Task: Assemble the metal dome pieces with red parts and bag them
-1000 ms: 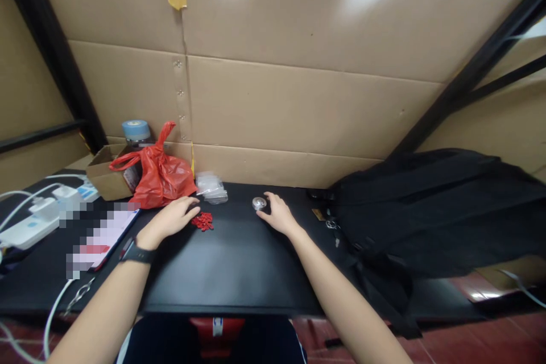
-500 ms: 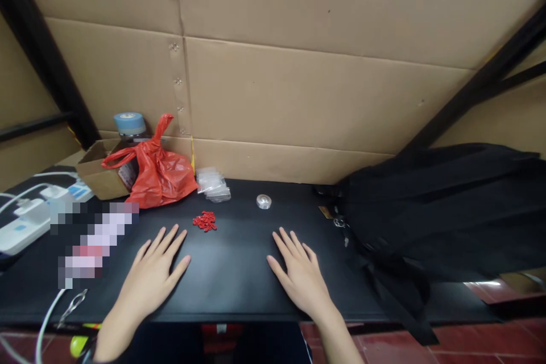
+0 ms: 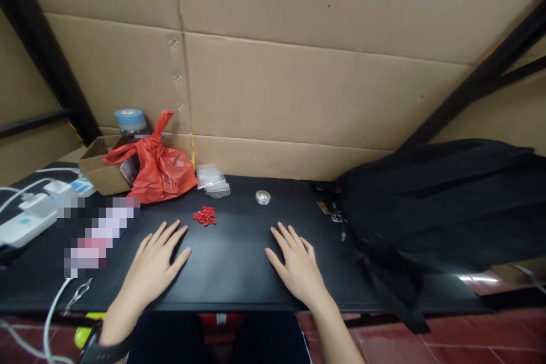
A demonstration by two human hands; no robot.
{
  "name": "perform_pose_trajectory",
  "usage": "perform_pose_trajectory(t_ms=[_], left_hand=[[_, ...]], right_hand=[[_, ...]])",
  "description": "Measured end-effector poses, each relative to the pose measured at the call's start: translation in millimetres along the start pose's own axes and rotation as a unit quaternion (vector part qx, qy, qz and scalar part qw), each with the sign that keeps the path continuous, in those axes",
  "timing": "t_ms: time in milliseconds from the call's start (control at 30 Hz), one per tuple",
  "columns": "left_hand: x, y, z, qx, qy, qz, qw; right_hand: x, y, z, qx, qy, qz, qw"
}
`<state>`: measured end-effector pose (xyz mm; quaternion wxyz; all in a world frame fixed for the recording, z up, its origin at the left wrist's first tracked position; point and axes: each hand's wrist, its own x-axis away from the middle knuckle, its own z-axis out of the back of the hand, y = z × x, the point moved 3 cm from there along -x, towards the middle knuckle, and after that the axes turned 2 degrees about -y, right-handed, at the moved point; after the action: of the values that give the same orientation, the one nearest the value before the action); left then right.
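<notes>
Cardboard panel (image 3: 277, 91) spans the far side, with the black tabletop (image 3: 230, 273) in front of it. Black backpack (image 3: 443, 205) fills the right end. White power strip (image 3: 21, 230) with plugs at far left; red plastic bag (image 3: 164, 173), knotted, on the far left side, right of the power strip.

Both hands are at the near side, palms down, fingers spread, looks like resting on the tabletop. Left hand (image 3: 151, 264) is released, nothing in it. Right hand (image 3: 296, 264) same, nothing in it. They sit well apart, bare tabletop between.

Cardboard box (image 3: 106, 176) is just left of the red bag; stack of clear plastic packets (image 3: 213, 181) just right of it.

Small stuff: silver disc (image 3: 263, 198), far of the right hand, apart from its fingertips. Smallest: loose pile of red pieces (image 3: 205, 216), far and right of the left hand, near but not touching. Exact type of either: can't tell.

Step read: idle, hands parked, no handling in hand. Any pickup would call for lifting off the surface, reaching far, and a fingertip pinch; the red pieces look small enough to scatter.
</notes>
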<state>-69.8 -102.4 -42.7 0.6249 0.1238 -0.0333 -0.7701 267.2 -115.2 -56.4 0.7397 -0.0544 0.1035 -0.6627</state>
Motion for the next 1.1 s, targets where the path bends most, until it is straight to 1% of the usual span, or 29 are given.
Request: perform_pose_trajectory(t_ms=[100, 167, 200, 233, 300, 367, 433, 500, 600, 700, 833, 1000, 1100], left_hand=[[-14.2, 13.8, 17.2, 0.052, 0.050, -0.041, 0.997], [-33.8, 27.9, 32.3, 0.071, 0.080, -0.087, 0.990], [-46.4, 34.5, 38.6, 0.072, 0.082, -0.113, 0.988], [-60.2, 39.7, 43.4, 0.070, 0.074, -0.140, 0.985], [-88.1, 44.2, 47.1, 0.058, 0.028, -0.190, 0.980], [-110.5, 41.1, 45.3, 0.051, -0.008, -0.232, 0.971], [-123.3, 33.2, 39.8, 0.062, -0.034, -0.248, 0.966], [-126.3, 25.4, 33.9, 0.083, -0.041, -0.247, 0.964], [-120.8, 18.7, 27.9, 0.119, -0.037, -0.235, 0.964], [-116.2, 16.9, 24.4, 0.153, -0.051, -0.232, 0.959], [-117.6, 16.9, 21.3, 0.176, -0.069, -0.232, 0.954], [-119.3, 20.0, 23.5, 0.147, -0.044, -0.233, 0.960], [-119.5, 22.6, 26.6, 0.150, -0.017, -0.243, 0.958]], right_hand=[[-15.3, 0.5, 9.6, 0.013, 0.000, 0.029, 0.999], [-38.7, 0.0, 20.6, 0.018, -0.016, 0.078, 0.997], [-53.8, -0.2, 26.9, 0.019, -0.020, 0.104, 0.994], [-70.4, 0.0, 33.4, 0.021, -0.011, 0.124, 0.992], [-103.4, 0.6, 42.9, 0.017, 0.009, 0.158, 0.987], [-130.0, 2.9, 44.8, 0.013, 0.017, 0.167, 0.986], [-145.6, 7.3, 40.3, 0.000, 0.024, 0.156, 0.987], [-150.7, 13.3, 33.1, -0.026, 0.034, 0.144, 0.989], [-148.7, 22.9, 24.5, -0.068, 0.045, 0.141, 0.987], [-147.9, 31.1, 20.9, -0.097, 0.045, 0.143, 0.984], [-152.4, 35.8, 17.6, -0.129, 0.048, 0.154, 0.978], [-158.2, 37.7, 11.3, -0.162, 0.046, 0.155, 0.974], [-160.4, 38.1, 10.5, -0.183, 0.046, 0.151, 0.970]])
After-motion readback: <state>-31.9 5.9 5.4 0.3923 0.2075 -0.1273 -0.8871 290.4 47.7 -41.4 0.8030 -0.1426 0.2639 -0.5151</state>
